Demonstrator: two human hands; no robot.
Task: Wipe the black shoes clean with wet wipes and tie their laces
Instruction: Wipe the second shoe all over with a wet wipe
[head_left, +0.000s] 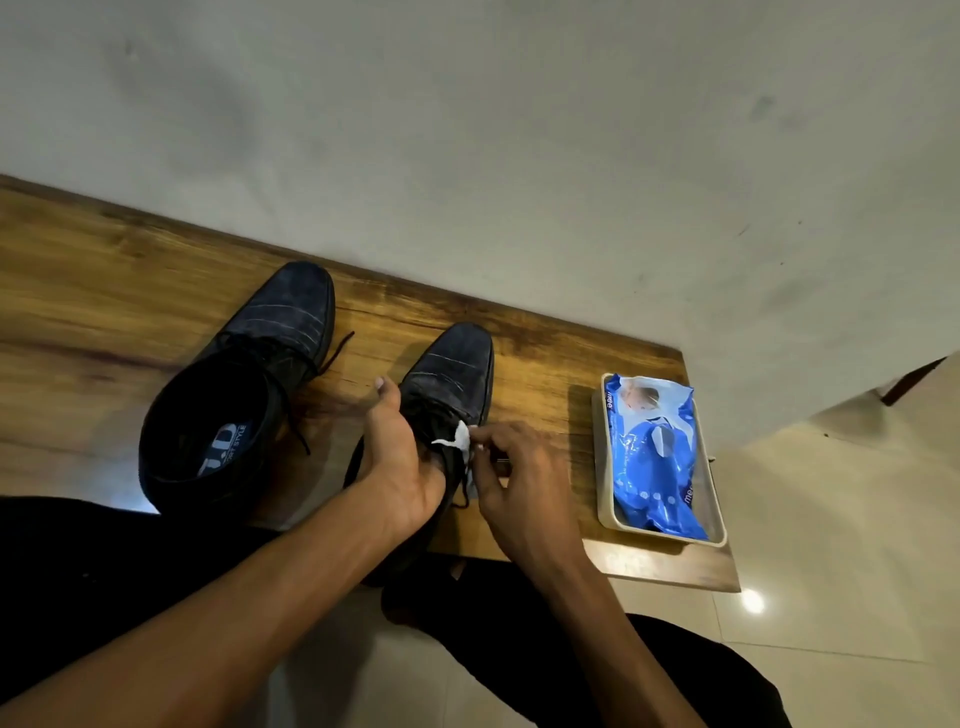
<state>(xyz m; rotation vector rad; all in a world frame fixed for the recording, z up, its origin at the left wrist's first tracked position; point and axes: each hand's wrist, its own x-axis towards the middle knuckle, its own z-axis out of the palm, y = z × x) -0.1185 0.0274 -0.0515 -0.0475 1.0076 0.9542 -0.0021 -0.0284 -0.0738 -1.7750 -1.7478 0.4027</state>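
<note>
A blue wipes pack (655, 457) is held in a tray (602, 467); the right shoe (452, 374), toe pointed away, is gripped by the left hand (400, 462); a white wipe (460, 441) is pinched by the right hand (519, 478).

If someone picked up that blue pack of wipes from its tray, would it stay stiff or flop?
The blue pack of wipes would probably sag, since its wrapper looks creased and crumpled. The glossy film may be a little slippery. It lies loose in the tray, so it should lift out freely.
</note>
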